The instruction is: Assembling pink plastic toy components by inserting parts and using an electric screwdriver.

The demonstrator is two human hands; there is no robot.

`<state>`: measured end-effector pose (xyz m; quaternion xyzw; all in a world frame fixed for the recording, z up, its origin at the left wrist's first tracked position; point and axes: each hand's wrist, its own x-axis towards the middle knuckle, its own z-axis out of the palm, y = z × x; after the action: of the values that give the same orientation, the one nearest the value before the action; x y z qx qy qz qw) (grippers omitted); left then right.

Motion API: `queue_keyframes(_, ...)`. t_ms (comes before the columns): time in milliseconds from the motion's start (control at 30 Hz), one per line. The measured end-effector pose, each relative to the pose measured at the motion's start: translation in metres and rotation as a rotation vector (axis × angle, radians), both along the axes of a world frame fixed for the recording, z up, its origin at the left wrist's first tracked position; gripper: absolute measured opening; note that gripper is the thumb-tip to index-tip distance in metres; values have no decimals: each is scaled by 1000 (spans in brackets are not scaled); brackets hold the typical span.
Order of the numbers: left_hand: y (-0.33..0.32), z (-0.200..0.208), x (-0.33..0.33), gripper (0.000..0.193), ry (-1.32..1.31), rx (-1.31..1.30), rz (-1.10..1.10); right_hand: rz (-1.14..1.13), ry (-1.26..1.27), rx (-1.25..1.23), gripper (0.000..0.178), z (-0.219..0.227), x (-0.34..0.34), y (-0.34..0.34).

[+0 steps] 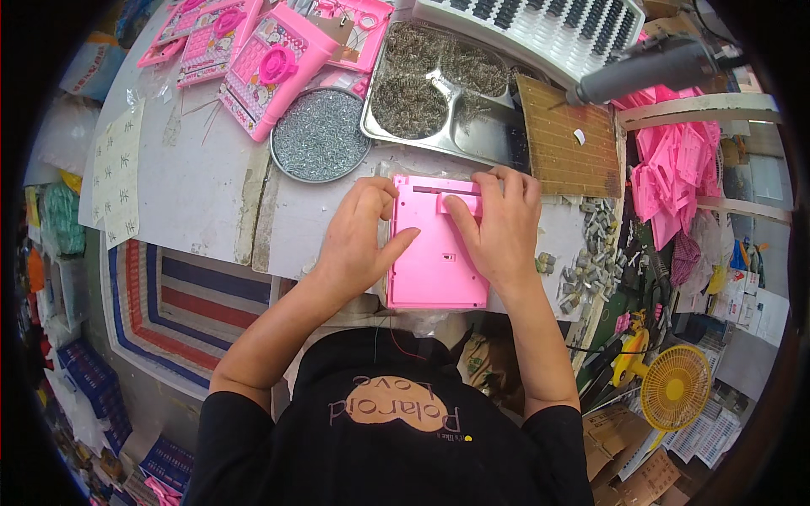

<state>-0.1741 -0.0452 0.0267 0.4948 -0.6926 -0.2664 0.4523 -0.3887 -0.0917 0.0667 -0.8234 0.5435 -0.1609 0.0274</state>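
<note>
A flat pink plastic case (429, 277) lies on the workbench in front of me, with screw holes and a small rectangular cutout on its upper face. My left hand (356, 240) is at its left edge, fingers curled along the side and thumb over the surface. My right hand (506, 232) grips the far right corner, its fingers over the edge. The right thumb presses on a small pink raised piece (442, 202) near a slot at the far end; the thumb partly hides it. The undersides of both hands are hidden.
Beyond the case stand a round tray of small screws (321, 135) and a metal tray of springs (413, 105). Pink decorated cases (274, 72) pile up at far left. An electric screwdriver (645, 72) hangs at far right. Small metal parts (595, 257) lie right; a yellow fan (675, 388) stands below.
</note>
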Motion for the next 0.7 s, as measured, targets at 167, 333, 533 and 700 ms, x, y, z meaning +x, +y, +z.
queue_keyframes(167, -15, 2, 9, 40, 7, -8, -103, 17, -141, 7, 53, -21, -5, 2)
queue_keyframes(333, -21, 2, 9, 38, -24, -68, -192, 34, -234, 113, 50, -20, -13, 3)
queue_keyframes(533, -1, -7, 30, 15, 361, 214, -96, 1, -1082, -76, 39, 65, -69, -36)
queue_keyframes(700, -5, 18, 16, 4, 131, 311, -118, 246, -1327, 300, 43, 102, -81, -156)
